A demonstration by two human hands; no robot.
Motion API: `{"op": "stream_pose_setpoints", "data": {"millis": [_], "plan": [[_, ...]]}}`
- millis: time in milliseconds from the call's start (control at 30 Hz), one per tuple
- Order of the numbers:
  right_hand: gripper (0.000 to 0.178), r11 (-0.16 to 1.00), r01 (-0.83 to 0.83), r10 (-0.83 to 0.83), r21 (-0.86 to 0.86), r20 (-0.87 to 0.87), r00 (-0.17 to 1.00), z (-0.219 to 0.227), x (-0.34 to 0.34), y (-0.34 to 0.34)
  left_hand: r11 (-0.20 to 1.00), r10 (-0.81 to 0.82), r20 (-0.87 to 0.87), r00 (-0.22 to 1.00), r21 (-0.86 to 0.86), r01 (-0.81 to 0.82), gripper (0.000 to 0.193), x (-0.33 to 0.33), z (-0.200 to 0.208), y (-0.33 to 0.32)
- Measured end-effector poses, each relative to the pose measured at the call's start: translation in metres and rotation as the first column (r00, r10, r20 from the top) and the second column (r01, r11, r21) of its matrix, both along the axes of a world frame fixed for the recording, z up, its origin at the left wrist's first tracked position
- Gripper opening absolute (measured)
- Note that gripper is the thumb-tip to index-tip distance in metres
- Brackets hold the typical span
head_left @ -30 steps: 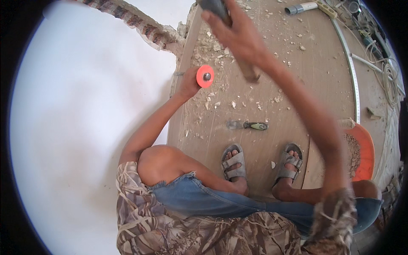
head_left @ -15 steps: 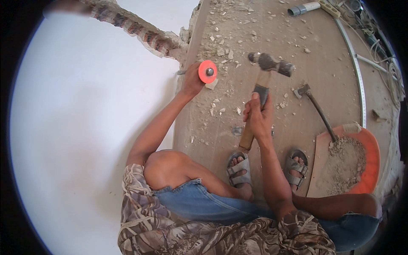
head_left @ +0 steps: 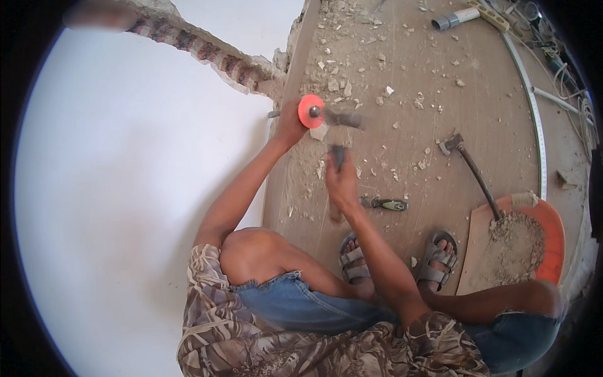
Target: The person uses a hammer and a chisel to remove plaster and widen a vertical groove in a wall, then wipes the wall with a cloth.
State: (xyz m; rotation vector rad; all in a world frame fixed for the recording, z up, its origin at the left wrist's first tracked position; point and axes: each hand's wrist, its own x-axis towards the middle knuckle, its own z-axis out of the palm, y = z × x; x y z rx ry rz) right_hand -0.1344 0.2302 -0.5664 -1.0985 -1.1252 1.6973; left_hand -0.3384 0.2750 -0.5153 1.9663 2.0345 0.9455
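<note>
My left hand [head_left: 290,127] is closed round a chisel with a round orange hand guard [head_left: 306,115]. Its tip sticks out past my fist towards the foot of the white wall [head_left: 144,157]. In my right hand [head_left: 342,183] is a hammer [head_left: 345,119], gripped by its handle and smeared by motion. The hammer head is at the chisel's struck end; whether they touch I cannot tell. Beyond my left hand, a rough groove [head_left: 217,58] with exposed brick runs across the wall down to the floor.
Rubble [head_left: 339,85] litters the brown floor. Beside my right wrist lies a tool with a green and black handle [head_left: 392,205]. An orange scoop-like container [head_left: 554,245] holds debris, and a hatchet-like tool [head_left: 478,173] leans on it. Grey pipe [head_left: 449,21], a long straightedge [head_left: 535,119] and cables lie rightward.
The hammer has swung left and down, from over the floor to the chisel's end. My left hand keeps its hold on the chisel. The green-handled tool has come into sight.
</note>
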Motion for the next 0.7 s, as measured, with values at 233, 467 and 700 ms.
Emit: {"op": "stream_pose_setpoints", "data": {"millis": [233, 467, 700], "plan": [[0.035, 0.997, -0.05, 0.038, -0.06, -0.19, 0.981, 0.062, 0.058, 0.064, 0.998, 0.011, -0.174, 0.985, 0.062, 0.0, 0.026, -0.006, -0.011, -0.011], [0.041, 0.81, 0.585, -0.523, -0.054, -0.518, 0.676, 0.116, 0.072, 0.088, 0.993, 0.033, -0.142, 0.989, 0.119, -0.016, 0.027, -0.002, 0.003, -0.007], [0.04, 0.98, -0.198, 0.198, -0.03, -0.009, 0.98, 0.01, 0.028, 0.021, 0.995, 0.097, 0.027, 0.995, -0.014, -0.097, 0.029, -0.006, 0.013, 0.001]]}}
